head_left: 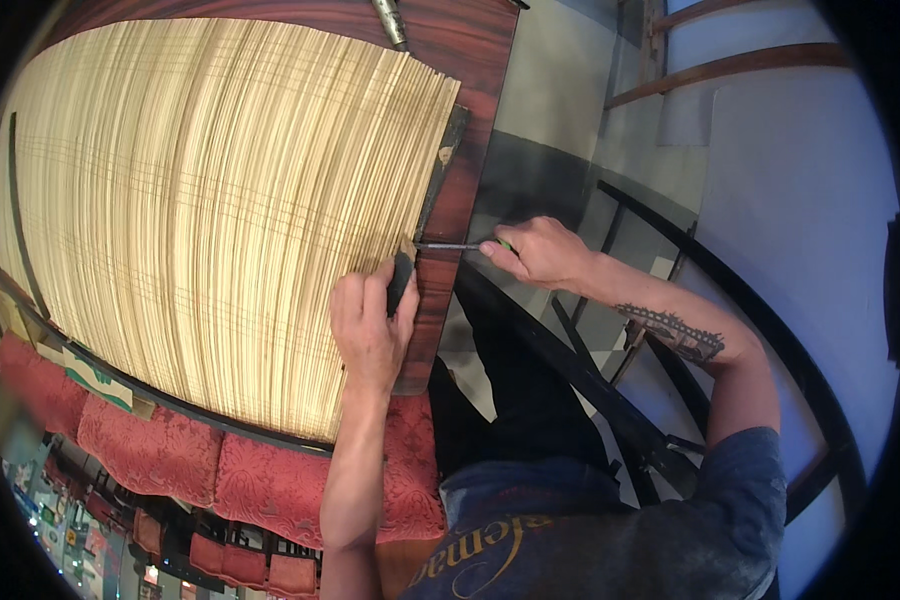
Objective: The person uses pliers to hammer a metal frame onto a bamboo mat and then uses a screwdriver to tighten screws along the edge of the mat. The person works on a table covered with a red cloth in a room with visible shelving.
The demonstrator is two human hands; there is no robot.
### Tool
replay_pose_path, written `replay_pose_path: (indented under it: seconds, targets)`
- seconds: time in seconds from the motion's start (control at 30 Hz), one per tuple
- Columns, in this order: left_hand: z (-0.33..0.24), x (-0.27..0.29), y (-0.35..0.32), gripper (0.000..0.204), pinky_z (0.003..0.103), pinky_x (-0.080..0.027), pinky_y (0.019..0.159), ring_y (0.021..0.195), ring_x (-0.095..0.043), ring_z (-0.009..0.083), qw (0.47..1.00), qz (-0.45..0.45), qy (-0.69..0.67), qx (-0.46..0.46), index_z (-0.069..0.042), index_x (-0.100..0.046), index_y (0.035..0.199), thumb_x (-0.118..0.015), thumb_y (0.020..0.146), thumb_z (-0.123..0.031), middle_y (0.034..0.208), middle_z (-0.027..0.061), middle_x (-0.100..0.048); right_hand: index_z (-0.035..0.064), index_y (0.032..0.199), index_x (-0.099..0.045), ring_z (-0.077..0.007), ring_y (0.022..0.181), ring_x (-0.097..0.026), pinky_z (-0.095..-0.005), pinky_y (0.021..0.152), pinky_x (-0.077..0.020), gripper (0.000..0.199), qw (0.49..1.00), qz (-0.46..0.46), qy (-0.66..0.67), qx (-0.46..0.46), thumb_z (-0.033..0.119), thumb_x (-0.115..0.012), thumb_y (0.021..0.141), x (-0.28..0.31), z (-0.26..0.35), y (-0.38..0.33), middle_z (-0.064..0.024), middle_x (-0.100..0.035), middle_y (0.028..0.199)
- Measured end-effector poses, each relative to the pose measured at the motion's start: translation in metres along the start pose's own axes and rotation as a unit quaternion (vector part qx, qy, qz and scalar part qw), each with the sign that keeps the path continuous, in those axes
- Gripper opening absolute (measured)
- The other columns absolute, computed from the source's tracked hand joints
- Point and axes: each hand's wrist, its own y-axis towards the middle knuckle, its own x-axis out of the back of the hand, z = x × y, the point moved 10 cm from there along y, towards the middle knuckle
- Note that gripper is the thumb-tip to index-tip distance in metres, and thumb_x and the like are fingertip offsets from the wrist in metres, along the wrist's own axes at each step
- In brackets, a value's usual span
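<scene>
A broad blind-like sheet of thin pale slats (210,180), crossed by rows of thread, lies over a dark red wood-grain tabletop (475,130). At its right edge runs a dark bar (446,160). My left hand (370,320) rests on the slats, its fingers and thumb closed round a dark strip-like piece (402,280) at that edge. From the right, my right hand (540,252) grips a screwdriver (448,246) by its handle, of which a bit of green shows. The thin metal shaft points left, its tip at the end of the dark piece, beside my left fingertips.
A metal cylindrical tool (390,24) lies on the far tabletop. Red patterned cushioned seats (270,490) run along the near left side. A black curved frame (750,275) stands at my right, with a pale wall (800,170) behind.
</scene>
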Motion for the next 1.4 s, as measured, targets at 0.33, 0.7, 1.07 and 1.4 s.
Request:
replay_pose_path:
  seconds: [0.33, 0.7, 1.07, 1.4]
  targets:
    - [0.001, -0.001, -0.001, 0.025, 0.036, -0.048, 0.061, 0.071, -0.059, 0.0263, 1.000, 0.005, 0.006, 0.005, 0.001, -0.068, 0.105, -0.081, 0.084, -0.006, 0.083, 0.0116, -0.057, 0.0050, 0.084, -0.070, -0.0437, 0.066, -0.067, -0.0530, 0.065, -0.0562, 0.062, 0.997, -0.007, -0.072, -0.026, 0.059, -0.045, 0.102, 0.032, 0.016, -0.004, -0.0196, -0.065, 0.063]
    - [0.000, -0.004, -0.001, 0.029, 0.040, -0.044, 0.071, 0.077, -0.054, 0.0287, 1.000, 0.003, -0.017, -0.004, -0.003, -0.066, 0.107, -0.080, 0.082, -0.010, 0.084, 0.0095, -0.053, 0.0072, 0.073, -0.063, -0.0394, 0.055, -0.063, -0.0487, 0.051, -0.0523, 0.065, 0.957, -0.007, -0.244, 0.158, 0.065, -0.048, 0.098, 0.070, 0.035, 0.029, -0.0130, -0.060, 0.056]
    - [0.003, -0.008, -0.002, 0.030, 0.041, -0.044, 0.071, 0.079, -0.055, 0.0285, 1.000, 0.012, -0.013, 0.016, -0.004, -0.066, 0.107, -0.081, 0.081, -0.010, 0.085, 0.0096, -0.054, 0.0023, 0.081, -0.072, -0.0476, 0.075, -0.068, -0.0540, 0.078, -0.0571, 0.071, 0.990, 0.134, -0.009, -0.042, 0.061, -0.040, 0.104, 0.013, 0.014, 0.006, -0.0271, -0.066, 0.071]
    - [-0.001, 0.001, -0.001, 0.024, 0.041, -0.047, 0.068, 0.077, -0.058, 0.0310, 1.000, -0.011, 0.005, -0.010, -0.001, -0.066, 0.103, -0.079, 0.084, -0.008, 0.085, 0.0133, -0.057, -0.0035, 0.079, -0.068, -0.0522, 0.078, -0.066, -0.0557, 0.071, -0.0555, 0.068, 0.988, 0.072, -0.006, -0.134, 0.053, -0.041, 0.106, 0.021, 0.048, -0.026, -0.0306, -0.066, 0.075]
